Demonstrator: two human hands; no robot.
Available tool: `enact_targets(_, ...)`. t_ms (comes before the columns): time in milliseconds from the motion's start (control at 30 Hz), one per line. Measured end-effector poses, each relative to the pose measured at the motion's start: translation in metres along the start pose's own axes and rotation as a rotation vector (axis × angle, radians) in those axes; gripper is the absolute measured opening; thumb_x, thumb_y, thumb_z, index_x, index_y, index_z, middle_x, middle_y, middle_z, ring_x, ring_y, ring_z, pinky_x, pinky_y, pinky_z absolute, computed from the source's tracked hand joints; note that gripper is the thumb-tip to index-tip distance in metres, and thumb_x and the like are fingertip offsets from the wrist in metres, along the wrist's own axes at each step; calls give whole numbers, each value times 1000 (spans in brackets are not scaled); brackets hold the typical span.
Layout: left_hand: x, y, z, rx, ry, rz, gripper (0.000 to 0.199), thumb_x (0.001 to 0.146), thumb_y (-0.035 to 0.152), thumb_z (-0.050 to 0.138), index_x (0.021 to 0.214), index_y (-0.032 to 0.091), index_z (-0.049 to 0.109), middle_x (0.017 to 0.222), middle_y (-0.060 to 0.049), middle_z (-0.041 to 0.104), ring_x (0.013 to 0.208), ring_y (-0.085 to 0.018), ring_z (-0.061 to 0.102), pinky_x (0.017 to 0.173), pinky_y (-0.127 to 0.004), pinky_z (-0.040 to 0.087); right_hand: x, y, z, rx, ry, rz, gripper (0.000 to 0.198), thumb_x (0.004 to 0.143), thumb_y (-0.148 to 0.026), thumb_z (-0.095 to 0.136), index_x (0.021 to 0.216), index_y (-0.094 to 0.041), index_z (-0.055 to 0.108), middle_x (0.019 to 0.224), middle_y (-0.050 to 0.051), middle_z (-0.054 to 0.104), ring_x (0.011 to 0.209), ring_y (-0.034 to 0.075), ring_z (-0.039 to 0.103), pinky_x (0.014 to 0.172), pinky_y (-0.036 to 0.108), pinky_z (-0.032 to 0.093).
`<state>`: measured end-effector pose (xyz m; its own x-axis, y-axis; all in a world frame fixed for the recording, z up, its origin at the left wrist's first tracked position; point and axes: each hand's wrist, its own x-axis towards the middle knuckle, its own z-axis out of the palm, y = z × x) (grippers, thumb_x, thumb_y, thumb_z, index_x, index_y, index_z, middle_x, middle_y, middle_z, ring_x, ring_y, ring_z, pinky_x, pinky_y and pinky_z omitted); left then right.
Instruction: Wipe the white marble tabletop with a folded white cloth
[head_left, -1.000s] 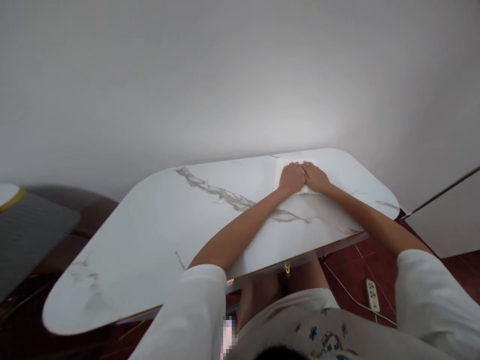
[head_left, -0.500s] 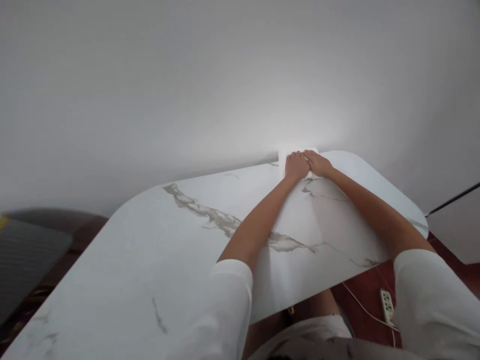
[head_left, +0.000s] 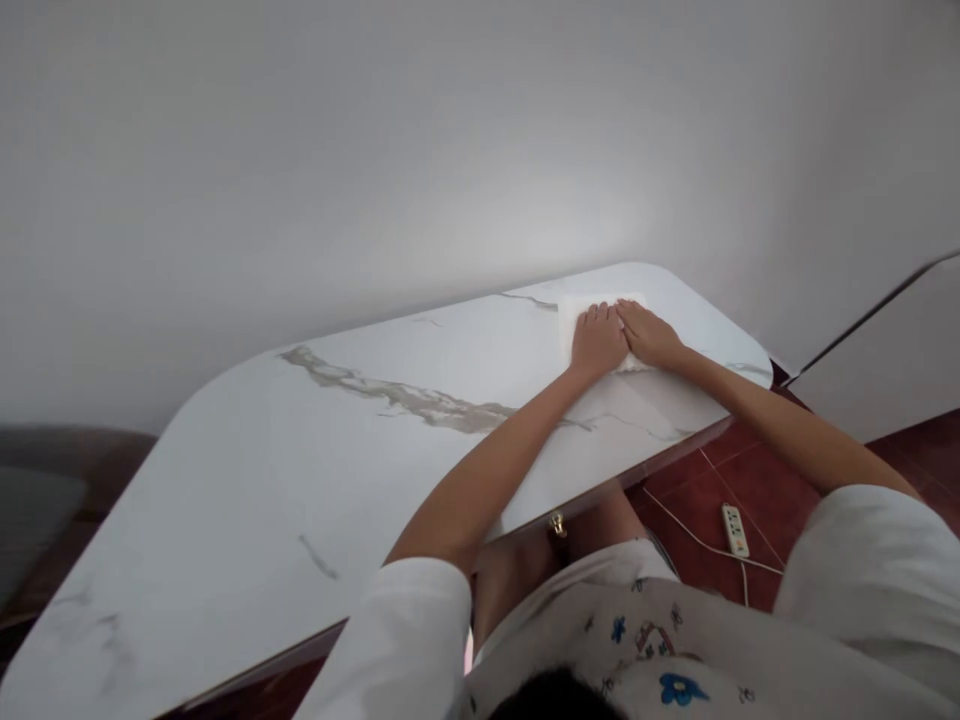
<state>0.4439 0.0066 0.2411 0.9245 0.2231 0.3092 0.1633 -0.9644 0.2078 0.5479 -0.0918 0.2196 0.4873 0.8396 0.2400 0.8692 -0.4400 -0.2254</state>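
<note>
My left hand (head_left: 600, 338) lies on a thin white wiping cloth (head_left: 568, 325), its fingers flat and pointing toward the wall. Close against it, my right hand (head_left: 649, 335) rests on the same cloth, with its fingertips meeting the left hand's fingers. Both palms press down, and the cloth spreads out flat beneath them. Whether it is fabric or paper I cannot tell. It sits on the white marble-patterned tabletop (head_left: 360, 480), near the back edge toward the right end.
A grey-white wall (head_left: 420, 150) runs along the table's back edge. On the red tiled floor (head_left: 697, 500) lies a white power strip (head_left: 735, 530) with its cord. A brass-coloured knob (head_left: 556, 524) shows under the front edge. A dark brown piece of furniture (head_left: 112, 465) stands at left.
Both hands and the cloth have moved in from the table's back edge, toward me. My view has shifted, showing more of the floor and power strip.
</note>
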Motion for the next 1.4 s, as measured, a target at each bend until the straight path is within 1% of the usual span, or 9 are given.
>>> enact_targets(167,-51,31,-11,-26,-46,50,48,92,20,35,137,4,44,145,-17,45,135,-28,38,113,-39,25,-71,-27,-13,-77,53,4,56,94,-28,25,146,-10,35,151,11,38,142,27,30,116,49,27)
enact_targets(300,-88,68,-13,-21,-63,59,50,93,23,34,140,8,42,147,-15,42,137,-28,36,113,-42,26,-128,-31,-23,-115,93,-13,55,93,-26,25,143,-11,40,149,12,42,140,24,34,116,46,30)
enact_targets(400,-93,94,-9,-37,-73,116,51,93,24,34,140,6,42,147,-15,42,138,-28,35,114,-41,26,-155,-19,-30,-146,114,24,54,93,-26,25,141,-9,43,147,14,44,139,25,36,116,46,32)
enact_targets(500,-74,111,0,-54,-78,160,51,93,25,35,139,4,42,146,-17,44,137,-29,36,114,-40,26,-158,4,-37,-163,117,110,53,92,-25,27,140,-10,45,146,13,45,137,27,39,113,47,36)
enact_targets(700,-15,108,21,-90,-21,118,47,92,22,38,135,4,47,143,-17,47,133,-29,40,111,-41,29,-111,51,-40,-139,93,111,51,91,-23,30,139,-18,47,145,7,49,139,25,37,112,48,37)
enact_targets(900,28,60,23,-68,43,69,38,91,19,38,124,10,54,128,-16,58,121,-26,48,104,-40,34,-33,58,-25,-103,55,75,52,91,-23,31,140,-13,44,147,10,45,138,25,38,113,46,33)
enact_targets(1167,81,-13,28,9,56,-41,38,93,21,37,124,8,54,126,-15,58,120,-27,47,102,-38,33,66,49,-6,-48,-13,15,52,92,-21,28,140,-10,44,149,11,42,140,21,35,116,39,27)
enact_targets(1300,111,-31,35,45,76,-51,37,94,21,37,122,6,55,124,-17,58,118,-27,48,101,-40,34,108,71,8,-29,24,-20,51,92,-21,30,140,-13,45,148,9,44,138,18,37,115,39,29)
enact_targets(1400,134,-32,42,54,86,-69,35,94,20,36,120,7,56,121,-18,59,115,-28,50,98,-42,35,129,97,14,-5,67,-88,49,92,-23,30,138,-17,48,145,8,49,135,18,42,113,40,33)
